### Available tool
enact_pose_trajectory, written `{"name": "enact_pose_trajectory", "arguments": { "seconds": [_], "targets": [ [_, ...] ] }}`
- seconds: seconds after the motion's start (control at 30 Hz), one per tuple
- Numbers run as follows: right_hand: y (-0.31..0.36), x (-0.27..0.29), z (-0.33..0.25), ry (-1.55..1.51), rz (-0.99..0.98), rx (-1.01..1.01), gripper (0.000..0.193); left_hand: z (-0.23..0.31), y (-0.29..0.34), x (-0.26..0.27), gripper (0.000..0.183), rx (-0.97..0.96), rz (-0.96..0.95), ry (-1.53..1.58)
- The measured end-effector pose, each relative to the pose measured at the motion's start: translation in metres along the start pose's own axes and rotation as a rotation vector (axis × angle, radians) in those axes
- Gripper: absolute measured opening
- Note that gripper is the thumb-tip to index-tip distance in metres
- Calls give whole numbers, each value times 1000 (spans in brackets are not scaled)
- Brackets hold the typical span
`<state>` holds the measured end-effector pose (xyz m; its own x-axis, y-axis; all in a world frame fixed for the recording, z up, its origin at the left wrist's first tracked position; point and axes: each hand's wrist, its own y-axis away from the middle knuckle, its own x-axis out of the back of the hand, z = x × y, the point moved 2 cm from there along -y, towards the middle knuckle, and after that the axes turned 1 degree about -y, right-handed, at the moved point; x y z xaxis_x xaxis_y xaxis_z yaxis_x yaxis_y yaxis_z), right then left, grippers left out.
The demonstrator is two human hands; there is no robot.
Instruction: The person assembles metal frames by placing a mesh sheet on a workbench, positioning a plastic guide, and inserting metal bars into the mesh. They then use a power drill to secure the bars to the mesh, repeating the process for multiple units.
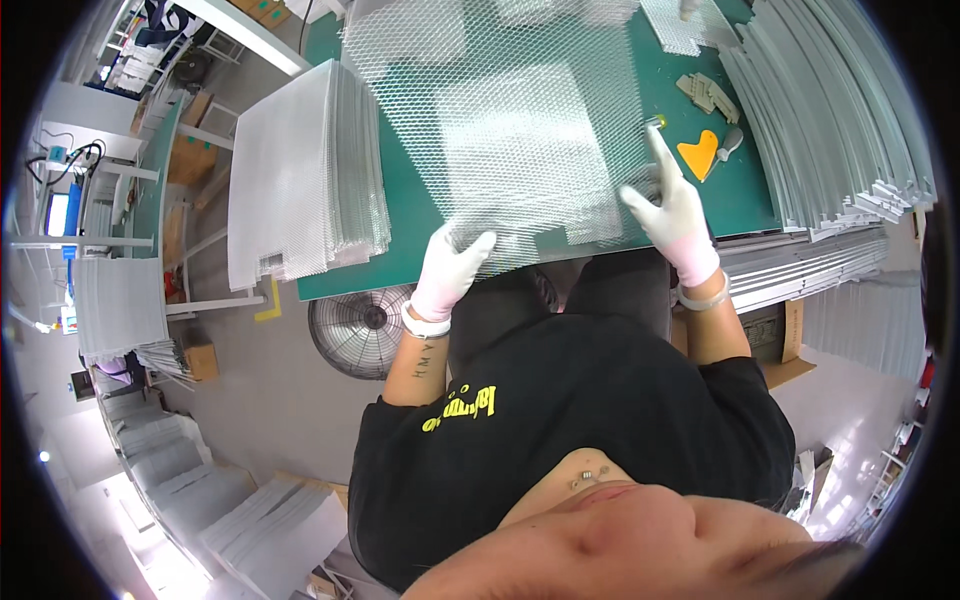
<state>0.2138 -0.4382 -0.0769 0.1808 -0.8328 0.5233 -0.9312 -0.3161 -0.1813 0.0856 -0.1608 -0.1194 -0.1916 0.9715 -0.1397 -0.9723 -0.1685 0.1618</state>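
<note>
A large see-through silver mesh sheet [400,75] spreads in front of me, its near edge at the table's front edge. Through it a pale rectangular sheet [520,130] shows on the green table [405,215]. My left hand [450,270], in a white glove, is closed on the mesh's near left corner, thumb on one side and part of the fingers behind the mesh. At the mesh's right edge is my right hand [677,220], also gloved, with thumb and fingers apart. Whether its fingertips touch the edge I cannot tell.
Thick stacks of similar sheets stand left [285,170] and right [830,110] on the table. An orange scraper [697,155], a grey-handled tool [731,143] and beige plastic pieces [708,97] lie right of the mesh. Below the table's left front edge is a floor fan [365,335].
</note>
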Motion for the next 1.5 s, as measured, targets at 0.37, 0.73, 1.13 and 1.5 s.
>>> {"name": "enact_pose_trajectory", "arguments": {
  "seconds": [0.37,0.73,1.13,1.5],
  "targets": [
    [-9,-67,54,327,-24,39,84,-34,-15,7,73,-223,378,-1092],
    [-6,-74,70,415,-74,103,56,-45,-21,8,69,-88,353,-1201],
    [-78,-7,83,521,-102,184,33,-13,-28,5,73,96,342,-1370],
    [-188,100,180,1196,-71,-270,26,-25,-15,15,63,-204,49,-1560]
  ]
}}
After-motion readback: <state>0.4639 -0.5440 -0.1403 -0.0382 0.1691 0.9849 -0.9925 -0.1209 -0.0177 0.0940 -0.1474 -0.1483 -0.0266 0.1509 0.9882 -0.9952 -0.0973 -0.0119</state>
